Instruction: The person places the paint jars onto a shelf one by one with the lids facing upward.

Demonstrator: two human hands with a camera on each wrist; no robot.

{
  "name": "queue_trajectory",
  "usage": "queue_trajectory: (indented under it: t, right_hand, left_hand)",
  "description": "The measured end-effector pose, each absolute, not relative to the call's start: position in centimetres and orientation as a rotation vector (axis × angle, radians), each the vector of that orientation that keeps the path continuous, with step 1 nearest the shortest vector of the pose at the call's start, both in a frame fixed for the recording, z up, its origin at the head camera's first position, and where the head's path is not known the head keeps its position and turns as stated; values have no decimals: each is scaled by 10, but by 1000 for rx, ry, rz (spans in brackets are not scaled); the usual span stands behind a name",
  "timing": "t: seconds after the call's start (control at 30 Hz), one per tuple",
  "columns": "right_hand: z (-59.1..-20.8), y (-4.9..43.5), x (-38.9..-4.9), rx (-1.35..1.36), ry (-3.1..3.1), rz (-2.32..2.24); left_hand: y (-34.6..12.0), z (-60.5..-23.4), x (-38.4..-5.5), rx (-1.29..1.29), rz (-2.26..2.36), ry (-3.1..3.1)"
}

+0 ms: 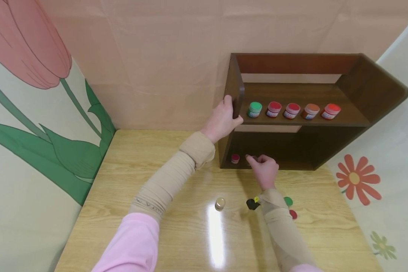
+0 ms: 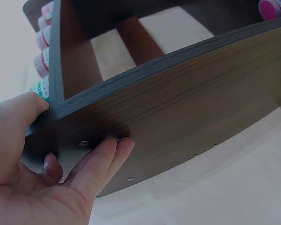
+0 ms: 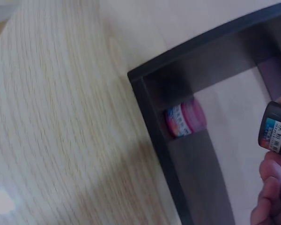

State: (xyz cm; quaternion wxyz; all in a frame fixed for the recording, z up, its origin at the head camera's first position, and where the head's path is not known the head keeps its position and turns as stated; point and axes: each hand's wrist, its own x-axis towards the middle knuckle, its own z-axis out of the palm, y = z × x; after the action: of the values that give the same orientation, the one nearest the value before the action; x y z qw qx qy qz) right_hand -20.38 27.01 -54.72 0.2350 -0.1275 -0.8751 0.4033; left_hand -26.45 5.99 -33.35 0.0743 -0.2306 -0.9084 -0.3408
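Two bare hands work at a dark brown wooden shelf unit (image 1: 292,90), set toward 1 o'clock on a pale wood-grain tabletop (image 1: 176,226). The right hand (image 1: 266,170) has its grip closed in a pinch on a small, round black jar with a printed label (image 3: 274,129), at the mouth of the lower compartment; whether the jar touches the board cannot be told. At its 9 o'clock stands a small magenta jar (image 1: 235,158), which a leftward swing might knock. The left hand (image 1: 221,120) clasps the left side panel, thumb hooked on the front edge, its grip about as wide as the panel's edge.

Five small green, red and brown jars (image 1: 292,110) line the upper shelf near its front; a jolt to the panel could topple one. A low-dropping beige right sleeve (image 1: 282,226) could sweep the green (image 1: 288,201) and red discs (image 1: 293,214) beside it, at the right hand's 5 o'clock.
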Motion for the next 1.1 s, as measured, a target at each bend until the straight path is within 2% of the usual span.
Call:
queue_trajectory:
  t: [0.6,1.1]
  right_hand:
    - [-566,294,-244,-624,-2560,989]
    - [-564,294,-253,-619,-2888,958]
  left_hand:
    - [60,-335,-267,-667,-1028,-2736]
    - [61,-336,-267,-667,-1029,-2732]
